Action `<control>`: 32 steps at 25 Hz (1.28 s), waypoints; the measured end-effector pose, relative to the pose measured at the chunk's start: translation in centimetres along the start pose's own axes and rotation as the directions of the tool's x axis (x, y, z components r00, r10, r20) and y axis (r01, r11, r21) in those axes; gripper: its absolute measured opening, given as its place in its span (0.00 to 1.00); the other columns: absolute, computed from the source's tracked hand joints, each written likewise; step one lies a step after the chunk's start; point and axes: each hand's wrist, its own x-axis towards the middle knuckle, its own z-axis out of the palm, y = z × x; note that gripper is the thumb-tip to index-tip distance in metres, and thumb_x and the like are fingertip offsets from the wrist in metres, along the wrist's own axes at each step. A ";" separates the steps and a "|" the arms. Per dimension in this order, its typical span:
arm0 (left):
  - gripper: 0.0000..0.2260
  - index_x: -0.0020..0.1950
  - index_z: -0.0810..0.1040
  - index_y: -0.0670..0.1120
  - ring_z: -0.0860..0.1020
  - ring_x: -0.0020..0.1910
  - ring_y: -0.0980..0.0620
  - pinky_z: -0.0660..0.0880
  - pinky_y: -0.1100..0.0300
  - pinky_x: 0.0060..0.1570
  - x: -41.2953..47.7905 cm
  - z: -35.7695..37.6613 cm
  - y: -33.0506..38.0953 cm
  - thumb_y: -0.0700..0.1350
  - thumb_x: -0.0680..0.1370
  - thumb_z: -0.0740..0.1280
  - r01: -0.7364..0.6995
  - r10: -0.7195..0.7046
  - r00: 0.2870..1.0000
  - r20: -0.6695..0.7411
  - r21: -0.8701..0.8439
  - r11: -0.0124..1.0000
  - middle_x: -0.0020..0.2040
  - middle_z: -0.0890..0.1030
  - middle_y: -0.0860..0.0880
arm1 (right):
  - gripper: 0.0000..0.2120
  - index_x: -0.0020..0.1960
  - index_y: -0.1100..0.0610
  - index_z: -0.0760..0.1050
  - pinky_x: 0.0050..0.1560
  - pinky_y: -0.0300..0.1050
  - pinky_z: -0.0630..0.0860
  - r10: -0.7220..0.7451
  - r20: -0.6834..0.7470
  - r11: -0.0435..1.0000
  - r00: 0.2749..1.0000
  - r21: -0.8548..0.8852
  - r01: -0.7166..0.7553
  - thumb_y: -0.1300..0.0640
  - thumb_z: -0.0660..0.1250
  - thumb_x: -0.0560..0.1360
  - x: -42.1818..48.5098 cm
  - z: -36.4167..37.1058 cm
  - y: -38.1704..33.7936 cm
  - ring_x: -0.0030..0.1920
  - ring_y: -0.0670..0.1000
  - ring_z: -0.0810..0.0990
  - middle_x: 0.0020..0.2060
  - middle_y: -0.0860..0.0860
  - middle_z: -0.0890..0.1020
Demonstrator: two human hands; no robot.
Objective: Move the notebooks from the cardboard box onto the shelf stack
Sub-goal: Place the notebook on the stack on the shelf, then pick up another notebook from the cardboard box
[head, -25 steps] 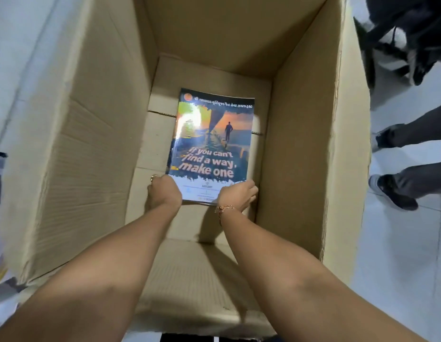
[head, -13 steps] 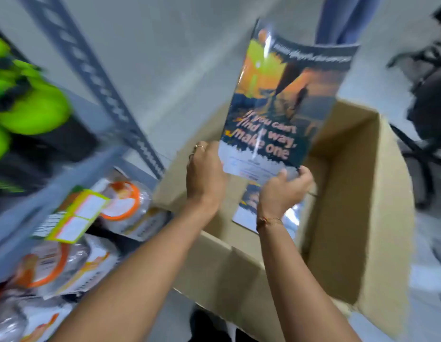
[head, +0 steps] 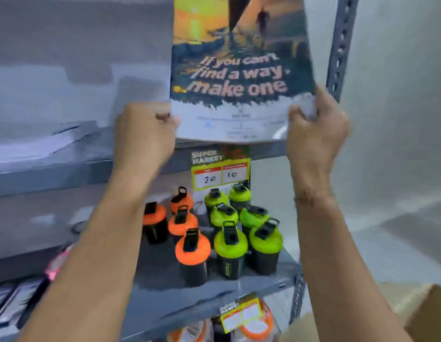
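Observation:
A notebook [head: 241,65] with a dark cover reading "If you can't find a way, make one" is raised in front of the upper shelf [head: 54,166]. My left hand [head: 145,137] grips its lower left corner and my right hand [head: 315,134] grips its lower right corner. The cover's top runs out of the frame. A corner of the cardboard box [head: 426,314] shows at the bottom right. A blurred flat stack [head: 36,144] lies on the upper shelf to the left.
Orange-lidded bottles [head: 189,248] and green-lidded bottles [head: 230,245] stand on the middle shelf [head: 170,297]. A "Super Market" price card [head: 220,169] hangs from the upper shelf edge. A perforated grey upright [head: 339,45] frames the right side; a white wall lies beyond.
The notebook has come out of the box and risen to the upper shelf's level, both hands still on its lower corners. The view has swung from the box to the shelving.

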 end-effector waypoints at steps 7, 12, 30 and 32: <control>0.13 0.58 0.80 0.37 0.76 0.60 0.33 0.73 0.48 0.58 4.6 2.1 -2.9 0.40 0.77 0.61 0.117 -0.191 0.974 0.120 0.455 0.883 0.58 0.80 0.34 | 0.12 0.52 0.63 0.76 0.61 0.50 0.67 0.121 0.416 0.876 0.901 -0.471 0.101 0.64 0.57 0.74 2.5 6.3 1.9 0.57 0.62 0.77 0.52 0.61 0.82; 0.14 0.51 0.81 0.48 0.77 0.52 0.39 0.73 0.46 0.55 -1.9 7.0 1.5 0.44 0.75 0.56 -0.299 0.291 0.954 0.066 0.219 0.929 0.47 0.80 0.38 | 0.10 0.49 0.68 0.80 0.59 0.48 0.69 -0.408 -0.186 0.913 0.894 -0.105 0.395 0.69 0.63 0.72 -1.1 -0.1 5.6 0.50 0.63 0.81 0.48 0.61 0.85; 0.23 0.70 0.61 0.36 0.70 0.68 0.38 0.69 0.48 0.65 -59.3 43.4 -4.1 0.37 0.76 0.61 -0.335 -0.418 -0.155 0.895 0.350 0.875 0.69 0.70 0.37 | 0.30 0.73 0.62 0.52 0.71 0.55 0.60 0.778 -0.624 -0.402 -0.074 -0.405 -0.821 0.55 0.61 0.77 -36.9 -36.8 45.9 0.72 0.60 0.56 0.73 0.59 0.59; 0.24 0.70 0.60 0.37 0.69 0.68 0.39 0.69 0.47 0.64 -60.6 43.8 -4.3 0.39 0.76 0.63 -0.271 -0.463 -0.091 0.882 0.426 0.863 0.69 0.69 0.38 | 0.27 0.70 0.60 0.57 0.68 0.54 0.63 0.731 -0.674 -0.441 -0.111 -0.342 -0.830 0.56 0.63 0.75 -36.1 -37.3 46.6 0.69 0.60 0.60 0.70 0.58 0.63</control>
